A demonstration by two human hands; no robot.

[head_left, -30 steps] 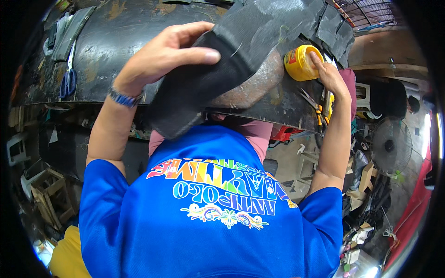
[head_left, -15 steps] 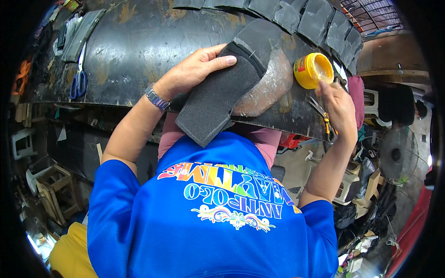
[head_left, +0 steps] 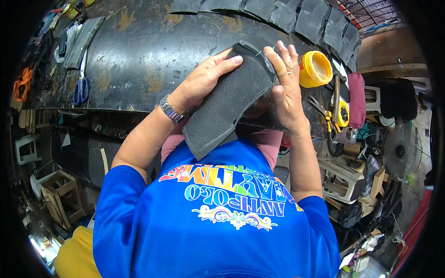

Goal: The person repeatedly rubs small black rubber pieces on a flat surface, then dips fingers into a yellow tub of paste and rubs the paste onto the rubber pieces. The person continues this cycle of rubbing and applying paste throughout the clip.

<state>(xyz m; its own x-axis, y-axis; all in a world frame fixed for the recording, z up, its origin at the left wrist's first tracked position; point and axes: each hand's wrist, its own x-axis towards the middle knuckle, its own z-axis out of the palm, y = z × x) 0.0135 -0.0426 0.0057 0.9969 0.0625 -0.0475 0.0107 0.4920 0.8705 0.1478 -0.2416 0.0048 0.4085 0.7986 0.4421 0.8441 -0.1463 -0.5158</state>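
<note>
My left hand point(head_left: 206, 78) grips a dark grey piece of felt-like material point(head_left: 227, 99), thumb on top and the other fingers out of sight beneath. The piece slants over the table edge towards my lap, and a darker layer shows at its upper end. Beside its upper right edge is my right hand point(head_left: 286, 85), fingers stretched out and slightly apart, with whitish smears on the fingertips. Whether those fingers touch the edge I cannot tell. Right of that hand stands an open yellow jar point(head_left: 316, 69) with pale paste inside.
Scissors with yellow-black handles point(head_left: 328, 121) and a yellow tape measure point(head_left: 343, 114) lie near the right table edge, next to a maroon cloth bundle point(head_left: 357, 99). Blue-handled scissors point(head_left: 81, 88) lie at left. Overlapping dark pieces point(head_left: 313, 23) line the far side of the table point(head_left: 125, 55).
My right hand has moved left from the yellow jar to the upper edge of the felt-like piece, and its fingers have straightened. My left hand still holds the piece.
</note>
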